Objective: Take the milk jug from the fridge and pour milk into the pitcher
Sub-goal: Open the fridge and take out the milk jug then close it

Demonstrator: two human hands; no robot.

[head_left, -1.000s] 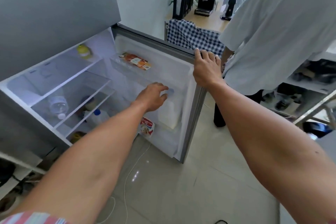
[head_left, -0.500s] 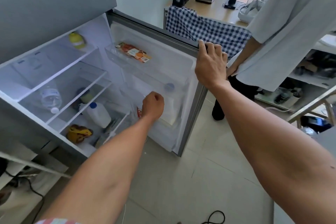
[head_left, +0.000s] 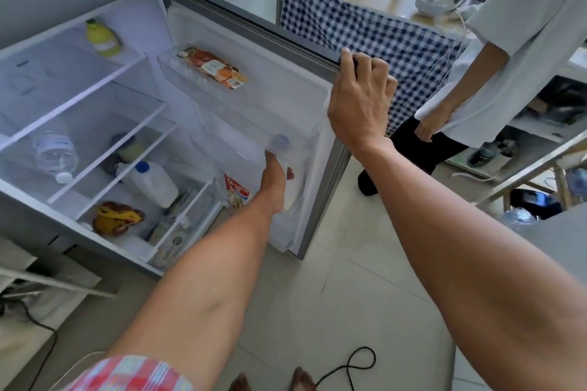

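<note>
The fridge stands open, and its door (head_left: pixel 260 79) swings toward me. A white milk jug (head_left: pixel 294 192) with a pale blue cap sits in the lower door bin. My left hand (head_left: pixel 273 173) is down in that bin, closed against the jug's near side below the cap. Its fingers are partly hidden by the bin's translucent rim. My right hand (head_left: pixel 360 98) grips the top outer corner of the door. No pitcher is in view.
A second white jug with a blue cap (head_left: pixel 155 182) stands on a lower fridge shelf. A red and white carton (head_left: pixel 236 192) sits beside my left wrist. A person in a white shirt (head_left: pixel 514 41) stands just past the door. A black cable (head_left: pixel 349 365) lies on the tiled floor.
My left hand dropped from the jug's cap, dipped lower, then went into the lower door bin against the jug. My right hand stayed on the door's top edge. The view tilted down.
</note>
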